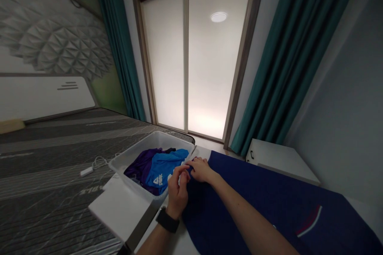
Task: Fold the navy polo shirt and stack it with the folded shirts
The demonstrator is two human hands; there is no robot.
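A dark blue garment (269, 203) lies spread across a white table (119, 211). My left hand (178, 189), with a black watch on its wrist, is closed in a pinch on the garment's near-left edge. My right hand (201, 169) is closed on the same edge just beyond it, the two hands almost touching. A white plastic bin (131, 153) stands right beside the hands and holds a purple garment (140, 165) and a bright blue one (163, 167) with a white logo.
A bed with a grey striped cover (54, 167) fills the left, with a white cable and plug (89, 169) on it. A white cabinet (278, 159) stands at the right below teal curtains (287, 67). A frosted sliding door (194, 59) is ahead.
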